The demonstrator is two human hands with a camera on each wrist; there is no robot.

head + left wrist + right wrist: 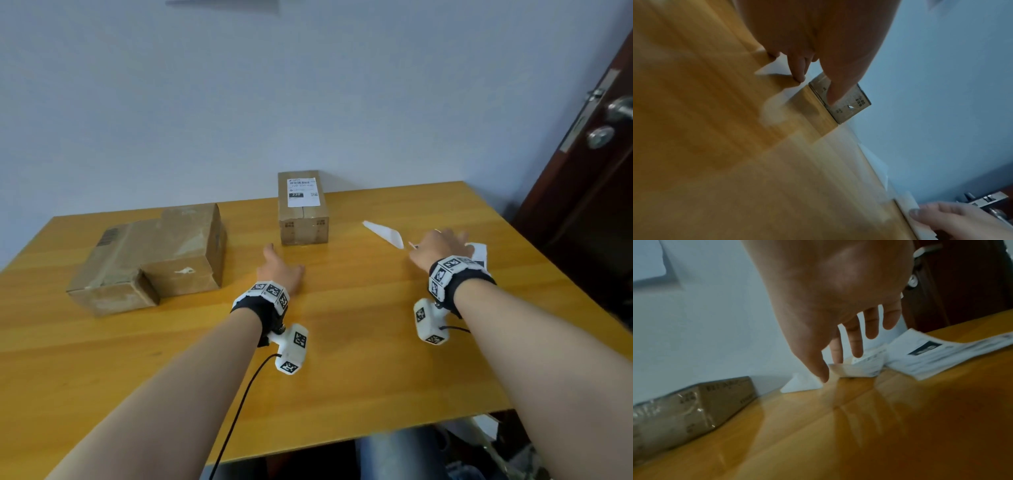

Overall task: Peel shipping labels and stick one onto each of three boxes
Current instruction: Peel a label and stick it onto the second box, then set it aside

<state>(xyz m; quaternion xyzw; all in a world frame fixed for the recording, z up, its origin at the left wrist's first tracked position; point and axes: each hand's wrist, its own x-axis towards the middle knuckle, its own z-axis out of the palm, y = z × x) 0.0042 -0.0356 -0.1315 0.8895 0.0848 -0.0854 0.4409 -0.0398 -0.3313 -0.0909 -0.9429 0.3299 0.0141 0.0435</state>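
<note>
Right hand (pixel 440 248), fingers spread wide, hovers over the labels (pixel 925 356), right of the labelled box (pixel 303 209); left hand (pixel 279 269), seemingly relaxed, holds nothing before it.

Both arms extended; left hand (pixel 279 269) relaxed, right hand (pixel 440 248) fingers (pixel 857 340) spread

A: Background?
B: Pale blue-grey wall (pixel 239 102) behind, plain. A grey edge of something mounted high on it, cut off by the frame.
A: Furniture?
B: One surface (pixel 342 359), yellow-orange wood grain, glossy, pushed against the wall.
A: Right side?
B: Dark brown door (pixel 589 178), metal lever handle (pixel 620 107), round lock (pixel 600 136) below it.
A: Light?
B: Soft, even, faint reflections on the wood. Floor barely visible, dark.
</note>
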